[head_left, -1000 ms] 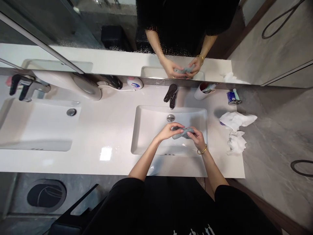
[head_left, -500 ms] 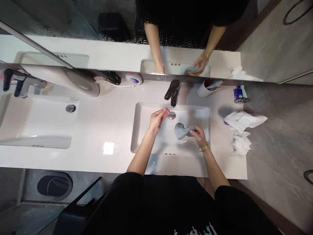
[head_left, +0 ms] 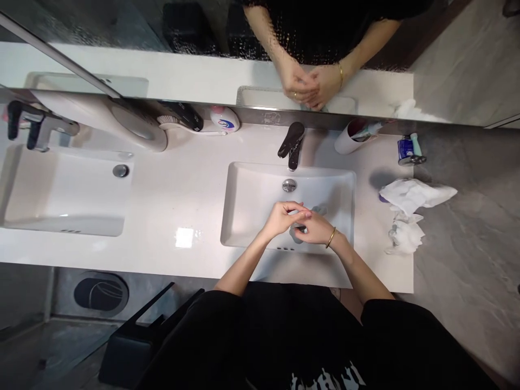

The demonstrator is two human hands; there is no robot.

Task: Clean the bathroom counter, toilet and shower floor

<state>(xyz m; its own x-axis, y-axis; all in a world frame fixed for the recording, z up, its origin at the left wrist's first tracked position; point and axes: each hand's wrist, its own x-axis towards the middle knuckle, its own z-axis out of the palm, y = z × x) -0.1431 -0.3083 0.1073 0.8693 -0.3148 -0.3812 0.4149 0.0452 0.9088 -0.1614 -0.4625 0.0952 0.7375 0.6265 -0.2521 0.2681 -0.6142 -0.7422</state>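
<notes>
Over the right-hand white sink both my hands meet. My right hand, with a gold bangle at the wrist, is closed on a small grey cloth that is mostly hidden under the fingers. My left hand curls over it from the left, its fingertips touching the right hand and the cloth. The dark tap stands behind the basin, with the round drain just below it.
A second sink lies at the left of the white counter. Crumpled white tissues lie at the right end. A white cup, a small tube, a bottle and a brush line the mirror.
My left hand came back from near the drain and joined the right hand. The cloth, which hung open from the right hand, is now bunched between both hands, nearer the basin's front.
</notes>
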